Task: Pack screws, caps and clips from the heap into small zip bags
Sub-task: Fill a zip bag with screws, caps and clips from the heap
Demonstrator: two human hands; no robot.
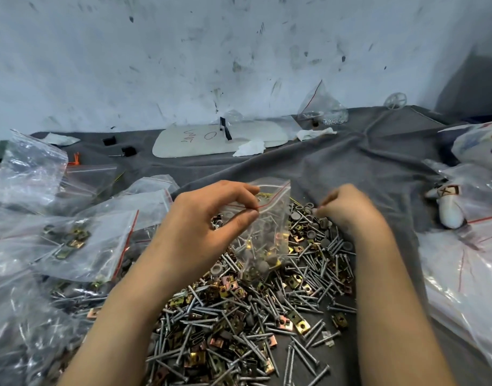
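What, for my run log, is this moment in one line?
left hand: holds bag | right hand: pinches cap over heap | bag: part filled

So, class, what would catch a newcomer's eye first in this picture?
The heap of screws, clips and caps spread over the grey cloth, bottom centre. Above it, the left hand pinches a part-filled zip bag by its top, while the right hand appears to pinch a small cap at the heap's far edge. Filled bags lie at left.

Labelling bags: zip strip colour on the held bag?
Red line on the zip bag, head view.
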